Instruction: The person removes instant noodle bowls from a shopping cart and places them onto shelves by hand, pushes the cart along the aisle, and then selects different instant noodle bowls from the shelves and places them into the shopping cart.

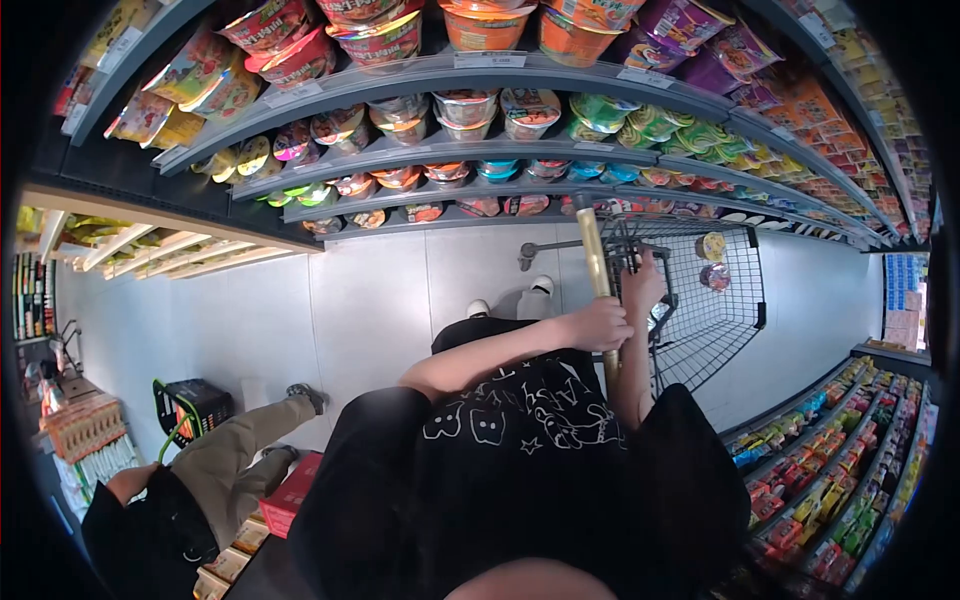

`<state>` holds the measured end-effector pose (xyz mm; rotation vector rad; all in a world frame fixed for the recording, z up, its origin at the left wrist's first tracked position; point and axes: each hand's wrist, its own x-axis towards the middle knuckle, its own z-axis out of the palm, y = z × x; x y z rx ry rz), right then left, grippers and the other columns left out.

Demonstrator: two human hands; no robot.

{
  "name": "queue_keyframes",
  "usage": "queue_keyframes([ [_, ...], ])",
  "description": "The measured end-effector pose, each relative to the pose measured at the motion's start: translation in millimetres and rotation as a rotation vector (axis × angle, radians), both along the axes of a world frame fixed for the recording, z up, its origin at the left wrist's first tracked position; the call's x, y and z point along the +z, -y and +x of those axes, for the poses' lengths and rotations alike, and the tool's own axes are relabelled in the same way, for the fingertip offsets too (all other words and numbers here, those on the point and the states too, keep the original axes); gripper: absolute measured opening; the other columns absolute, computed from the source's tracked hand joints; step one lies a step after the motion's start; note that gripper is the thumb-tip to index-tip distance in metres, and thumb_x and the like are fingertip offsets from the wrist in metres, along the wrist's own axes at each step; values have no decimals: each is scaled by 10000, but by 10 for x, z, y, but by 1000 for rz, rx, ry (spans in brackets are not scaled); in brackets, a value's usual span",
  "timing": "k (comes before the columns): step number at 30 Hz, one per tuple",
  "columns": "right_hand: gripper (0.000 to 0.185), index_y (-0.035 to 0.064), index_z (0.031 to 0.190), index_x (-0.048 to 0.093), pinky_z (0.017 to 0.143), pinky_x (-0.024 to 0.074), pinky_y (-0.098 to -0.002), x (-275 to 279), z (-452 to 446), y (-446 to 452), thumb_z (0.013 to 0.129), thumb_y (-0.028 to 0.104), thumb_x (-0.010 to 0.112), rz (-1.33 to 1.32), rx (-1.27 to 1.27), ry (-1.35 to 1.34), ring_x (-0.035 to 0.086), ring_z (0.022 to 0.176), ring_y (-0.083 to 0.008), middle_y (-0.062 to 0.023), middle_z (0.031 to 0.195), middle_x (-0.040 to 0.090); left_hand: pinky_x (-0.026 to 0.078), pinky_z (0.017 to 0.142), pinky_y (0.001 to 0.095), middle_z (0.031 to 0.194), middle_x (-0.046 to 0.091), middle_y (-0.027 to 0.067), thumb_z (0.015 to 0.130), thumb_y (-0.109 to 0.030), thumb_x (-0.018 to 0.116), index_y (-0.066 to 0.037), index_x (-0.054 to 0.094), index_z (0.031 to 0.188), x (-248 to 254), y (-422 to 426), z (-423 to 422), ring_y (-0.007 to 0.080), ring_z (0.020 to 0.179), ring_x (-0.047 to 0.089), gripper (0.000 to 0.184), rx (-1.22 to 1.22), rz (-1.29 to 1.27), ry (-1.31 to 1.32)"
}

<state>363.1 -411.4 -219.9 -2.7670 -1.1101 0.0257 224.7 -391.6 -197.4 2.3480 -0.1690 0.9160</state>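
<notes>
My left hand is closed around the gold-coloured handle bar of a shopping cart. Beyond the bar, my right hand reaches over the near end of the cart, fingers bent at a dark part there. What those fingers grip, if anything, is hard to make out. The cart's black wire basket extends to the right. Inside it, near the far side, lie a yellow-topped noodle tub and a reddish noodle tub, apart from my hands.
Shelves of instant noodle tubs curve along the front. Packaged goods fill a lower rack at right. Another person stands at lower left beside a black shopping basket. A red box is near them. Pale tiled floor lies between.
</notes>
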Motion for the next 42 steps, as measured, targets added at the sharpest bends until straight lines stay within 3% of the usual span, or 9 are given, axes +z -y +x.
queue_keyframes([
  [5,472,101,1019,492,663,461,-410,-17,-6,-14,581,155,661,-47,-52,-20,570,776,-315,-173,835,576,359,574,295,556,438,9,644,-174,546,-112,456,613,-54,-36,-10,174,580,472,114,-22,48,21],
  [10,382,123,934,501,606,440,-407,-158,162,68,568,73,597,167,76,28,565,733,-289,-89,883,563,362,563,289,577,444,12,618,-189,557,-107,459,629,-84,-25,114,173,590,477,128,-57,82,15],
  [14,549,54,1097,440,671,453,-413,104,216,35,570,79,594,29,29,-37,557,766,-348,-175,852,571,365,559,286,593,446,15,583,-195,566,-99,458,646,-100,-25,284,175,594,472,157,-70,64,38],
  [26,410,130,954,494,588,461,-416,131,1206,3,563,96,613,56,24,-51,567,704,-335,-181,899,532,371,584,287,644,455,25,595,-192,555,-85,491,707,-88,-49,1273,180,607,463,168,-37,99,49],
  [28,343,119,877,491,578,450,-394,127,1388,-3,556,35,577,189,54,7,563,774,-277,-54,871,565,371,585,289,651,457,27,597,-190,553,-81,492,709,-77,-56,1452,182,614,463,168,-26,105,25],
  [34,339,118,873,497,591,440,-380,232,1910,-16,558,13,563,102,-73,-93,557,784,-276,-48,904,558,383,628,308,667,453,44,639,-162,527,-75,505,735,5,-51,1996,202,656,472,131,-52,56,-62],
  [37,336,112,877,498,588,437,-384,80,2242,70,564,1,548,182,37,-34,561,759,-280,-65,879,568,398,730,334,837,523,82,677,-129,519,-59,534,844,74,-50,2209,236,801,503,181,-62,-137,71],
  [39,336,108,880,496,582,436,-388,32,2404,114,566,-3,542,229,57,-14,564,745,-284,-76,852,573,373,826,361,998,514,109,706,-82,510,-50,528,941,73,-133,2270,275,939,479,238,227,-403,67],
  [42,332,99,880,488,571,435,-400,68,2596,139,572,-10,542,281,69,6,569,718,-294,-100,787,583,335,870,378,1044,470,140,636,29,488,-22,471,1022,-77,-592,2273,317,1000,420,390,752,-410,91],
])
